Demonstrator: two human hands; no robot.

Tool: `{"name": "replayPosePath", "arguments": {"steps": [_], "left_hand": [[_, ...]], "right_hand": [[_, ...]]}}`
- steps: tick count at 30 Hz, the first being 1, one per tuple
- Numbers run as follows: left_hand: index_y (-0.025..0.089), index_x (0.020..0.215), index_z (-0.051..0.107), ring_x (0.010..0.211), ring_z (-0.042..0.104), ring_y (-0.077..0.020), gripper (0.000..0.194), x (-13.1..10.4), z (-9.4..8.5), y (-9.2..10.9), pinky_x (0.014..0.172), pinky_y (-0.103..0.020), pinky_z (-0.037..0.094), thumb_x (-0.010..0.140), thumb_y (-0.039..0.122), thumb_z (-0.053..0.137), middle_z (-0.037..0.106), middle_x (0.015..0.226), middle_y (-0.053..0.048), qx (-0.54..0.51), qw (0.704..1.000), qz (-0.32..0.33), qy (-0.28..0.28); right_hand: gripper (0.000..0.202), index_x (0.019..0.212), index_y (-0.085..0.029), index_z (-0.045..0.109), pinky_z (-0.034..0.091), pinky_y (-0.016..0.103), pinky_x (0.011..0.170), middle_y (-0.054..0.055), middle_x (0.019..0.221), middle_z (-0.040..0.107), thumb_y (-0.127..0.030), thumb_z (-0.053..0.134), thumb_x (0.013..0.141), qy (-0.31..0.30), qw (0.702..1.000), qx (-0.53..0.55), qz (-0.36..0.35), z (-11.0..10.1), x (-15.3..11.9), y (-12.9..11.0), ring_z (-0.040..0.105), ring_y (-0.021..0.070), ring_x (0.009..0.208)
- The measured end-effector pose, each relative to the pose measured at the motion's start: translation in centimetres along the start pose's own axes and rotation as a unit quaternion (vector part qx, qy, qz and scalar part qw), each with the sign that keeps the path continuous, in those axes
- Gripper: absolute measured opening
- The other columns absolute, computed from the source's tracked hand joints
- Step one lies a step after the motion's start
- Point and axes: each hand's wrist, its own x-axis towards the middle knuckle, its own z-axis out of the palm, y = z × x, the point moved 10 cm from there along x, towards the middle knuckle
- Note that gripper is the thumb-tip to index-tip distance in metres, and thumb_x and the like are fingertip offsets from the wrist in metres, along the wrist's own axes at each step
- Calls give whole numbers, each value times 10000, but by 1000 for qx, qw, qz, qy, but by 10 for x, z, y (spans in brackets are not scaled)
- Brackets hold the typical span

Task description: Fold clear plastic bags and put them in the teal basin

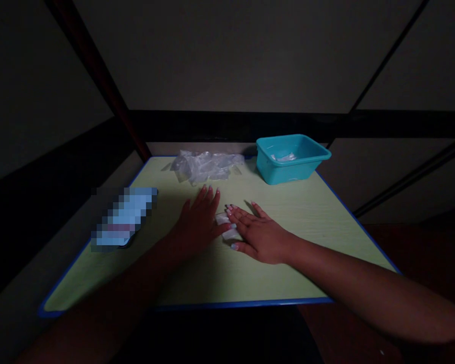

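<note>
A small piece of clear plastic (pixel 227 233), perhaps a folded bag, lies on the table between my two hands. My left hand (pixel 200 217) is flat with its fingers stretched forward, and its thumb rests on the plastic's edge. From the right, my right hand (pixel 260 233) lies palm down, fingers extended over the plastic's upper right side. Part of the plastic is hidden under the fingers. Farther back, a loose heap of clear plastic bags (pixel 207 166) sits near the table's far edge.
A turquoise plastic basin (pixel 288 173) stands at the back right corner, with some clear plastic inside. On the left edge lies a pixelated, phone-like object (pixel 127 217). The pale green table (pixel 220 283) has a blue rim, and a wall rises behind it.
</note>
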Motion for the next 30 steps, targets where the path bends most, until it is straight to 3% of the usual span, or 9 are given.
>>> {"name": "replayPosePath", "arguments": {"steps": [3, 6, 10, 13, 16, 19, 21, 26, 30], "left_hand": [[87, 1477, 229, 1448, 131, -272, 688, -2, -3, 14, 1104, -497, 266, 957, 529, 311, 182, 1555, -176, -16, 997, 75, 9], [129, 1460, 292, 1433, 202, -264, 628, -9, 9, 27, 1110, -507, 249, 963, 513, 312, 252, 1536, -153, -9, 989, 140, -43], [104, 1438, 328, 1414, 260, -275, 598, -12, 15, 28, 1098, -511, 278, 956, 457, 353, 303, 1513, -171, -23, 988, 139, -67], [45, 1417, 344, 1402, 284, -291, 582, -3, 2, 16, 1094, -497, 303, 956, 400, 340, 332, 1494, -209, -56, 995, 82, -7], [19, 1395, 362, 1359, 364, -308, 561, 4, -16, -3, 1082, -494, 334, 960, 369, 304, 396, 1451, -234, -109, 989, 22, 100], [87, 1377, 402, 1309, 437, -277, 519, 3, -32, -12, 1082, -472, 352, 966, 383, 289, 481, 1397, -187, -173, 964, 24, 201], [118, 1362, 426, 1296, 448, -256, 502, 0, -38, -11, 1089, -455, 351, 972, 392, 272, 506, 1372, -164, -206, 948, 43, 238], [83, 1341, 452, 1316, 411, -267, 531, -1, -39, -5, 1098, -454, 326, 971, 404, 245, 493, 1359, -190, -231, 938, 58, 251], [99, 1363, 439, 1349, 362, -283, 514, -1, -34, -3, 1103, -481, 292, 963, 381, 280, 458, 1397, -185, -220, 947, 38, 229]], "right_hand": [[752, 1464, 14, 241, 39, 535, 1146, 240, 1510, 215, -543, 288, 960, 9, 998, -27, 60, -1, -1, 17, 175, 284, 1425], [767, 1472, 11, 217, 73, 538, 1143, 245, 1514, 196, -556, 260, 958, 13, 997, -30, 67, 0, -1, 22, 165, 290, 1426], [711, 1501, -55, 149, 61, 574, 1128, 202, 1541, 154, -521, 229, 970, 46, 997, -10, 59, -7, 1, 25, 121, 273, 1437], [648, 1518, -128, 94, 47, 584, 1123, 150, 1562, 121, -465, 227, 980, 72, 995, 8, 65, -16, 2, 29, 86, 243, 1444], [625, 1520, -153, 83, 60, 589, 1119, 125, 1571, 92, -427, 242, 981, 67, 994, 27, 80, -21, 5, 33, 62, 224, 1447], [625, 1517, -144, 106, 85, 596, 1113, 127, 1574, 71, -429, 257, 981, 41, 995, 42, 80, -21, 15, 28, 59, 227, 1448], [619, 1513, -145, 137, 101, 602, 1109, 130, 1573, 86, -436, 266, 983, 22, 996, 46, 68, -18, 28, 22, 80, 237, 1446], [610, 1514, -201, 152, 55, 618, 1108, 132, 1575, 107, -408, 334, 969, 17, 999, 14, 25, -7, 67, 10, 98, 248, 1444], [647, 1519, -211, 126, 51, 598, 1119, 124, 1580, 90, -381, 371, 944, 12, 1000, 3, 29, 3, 78, 12, 84, 244, 1446]]}}
